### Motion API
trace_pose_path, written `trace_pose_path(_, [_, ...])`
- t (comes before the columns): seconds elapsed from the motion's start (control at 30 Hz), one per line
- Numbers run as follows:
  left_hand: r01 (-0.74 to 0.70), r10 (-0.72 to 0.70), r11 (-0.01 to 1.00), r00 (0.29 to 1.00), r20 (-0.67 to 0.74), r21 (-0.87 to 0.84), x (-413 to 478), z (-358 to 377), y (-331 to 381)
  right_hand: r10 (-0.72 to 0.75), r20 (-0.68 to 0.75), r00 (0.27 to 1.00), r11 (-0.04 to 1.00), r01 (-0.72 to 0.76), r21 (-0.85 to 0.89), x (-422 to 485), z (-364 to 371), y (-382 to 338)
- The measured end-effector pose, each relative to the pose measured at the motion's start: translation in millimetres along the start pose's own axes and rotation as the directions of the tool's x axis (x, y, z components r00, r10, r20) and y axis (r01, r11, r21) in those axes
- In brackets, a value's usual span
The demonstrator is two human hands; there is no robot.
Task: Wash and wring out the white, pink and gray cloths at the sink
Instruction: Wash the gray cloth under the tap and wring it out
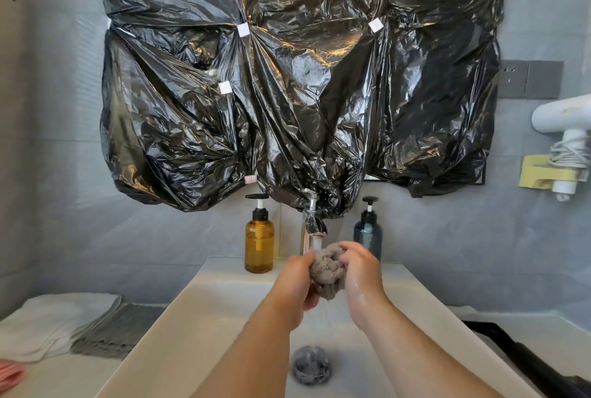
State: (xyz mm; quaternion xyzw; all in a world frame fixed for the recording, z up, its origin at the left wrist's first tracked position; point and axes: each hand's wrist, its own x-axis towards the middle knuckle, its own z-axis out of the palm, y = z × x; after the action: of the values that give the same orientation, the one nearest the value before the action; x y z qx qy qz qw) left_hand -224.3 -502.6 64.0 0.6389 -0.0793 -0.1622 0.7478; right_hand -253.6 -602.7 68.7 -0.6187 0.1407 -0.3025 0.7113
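Fingers (303, 262) of both my hands are curled tight round the gray cloth (326, 273), my left hand (295, 285) clamping it from one side and my right hand (363, 273) from the other. The cloth is a bunched wad held in the air directly under the faucet (311, 225), with running water landing on its top and streaming out below. My worry starts with the wad itself: balled this tightly, I judge the water may rinse only the outside and leave the inner folds unwashed unless I open and turn it. Wet fabric is heavy and slippery, so if I loosen one hand to change my hold for wringing, the cloth could drop into the sink (198, 317). It might then land on the drain (311, 365), which sits below the faucet and nearer to me, and a cloth lying over it could slow the outflow. Twisting hard this close under the spout could also throw splashes onto the amber bottle (259, 238) just left of the faucet or the blue bottle (367, 234) just right of it, or knock one with a knuckle. Well to the left of the faucet, on the table (73, 378), lie the white cloth (54, 321), a folded gray cloth (118, 330) and the pink cloth (9, 372); spray or drips carried that way could soak them and the table beneath.
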Motion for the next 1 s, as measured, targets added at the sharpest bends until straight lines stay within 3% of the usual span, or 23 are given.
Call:
trace_pose_path(0.07, [-0.105, 0.101, 0.994, 0.99, -0.101, -0.027, 7.2, 0.3, 1.7, 0.022, 0.048, 0.999, 0.998, -0.019, -0.057, -2.5, 10.1, 8.5])
trace_pose_path(0.2, [-0.176, 0.176, 0.984, 0.97, -0.168, 0.017, 6.0, 3.7, 0.1, -0.114, 0.077, 0.991, 0.954, 0.131, -0.271, -15.6, 22.1, 20.0])
trace_pose_path(0.33, [-0.231, 0.242, 0.962, 0.968, -0.061, 0.146, 4.0, 3.9, 0.1, -0.151, 0.055, 0.987, 0.9, 0.16, -0.405, -6.8, 20.5, 16.7])
trace_pose_path(0.43, [-0.226, 0.228, 0.943, 0.973, 0.019, 0.246, 8.7, 3.6, -3.6, -0.029, 0.061, 0.998, 0.947, 0.047, -0.319, 2.2, 14.5, 6.8])
trace_pose_path(0.5, [-0.207, 0.198, 0.939, 0.978, 0.059, 0.276, 5.9, 4.5, -2.8, 0.036, -0.02, 0.999, 0.972, -0.04, -0.233, 2.8, 10.5, 3.2])
trace_pose_path(0.6, [-0.083, 0.07, 0.979, 0.995, 0.074, 0.185, -3.5, 6.4, -2.5, -0.034, -0.107, 0.994, 0.983, 0.014, -0.184, 2.9, 5.5, 3.1])
trace_pose_path(0.7, [0.1, -0.114, 0.974, 0.992, 0.057, 0.201, -5.1, 0.6, -7.5, -0.062, -0.183, 0.981, 0.997, 0.052, -0.059, 5.7, 2.0, 0.6])
trace_pose_path(0.77, [0.135, -0.134, 0.991, 0.986, 0.1, -0.002, -1.9, -2.6, -7.9, -0.065, -0.141, 0.988, 0.996, 0.073, 0.054, 4.7, 2.5, -0.8])
trace_pose_path(0.83, [0.101, -0.092, 0.97, 0.994, 0.052, -0.22, 0.3, -3.1, -3.5, -0.083, -0.04, 0.996, 0.994, 0.085, 0.071, -2.9, 6.7, -1.5])
trace_pose_path(0.87, [0.074, -0.078, 0.966, 0.997, -0.003, -0.246, 1.0, -3.0, -2.0, -0.102, 0.02, 0.995, 0.994, 0.101, 0.035, -5.4, 9.5, 0.9])
trace_pose_path(1.0, [-0.06, 0.041, 0.983, 0.993, -0.112, -0.176, 7.8, -2.3, -4.1, -0.179, 0.123, 0.976, 0.955, 0.203, -0.218, -14.8, 20.1, 18.6])
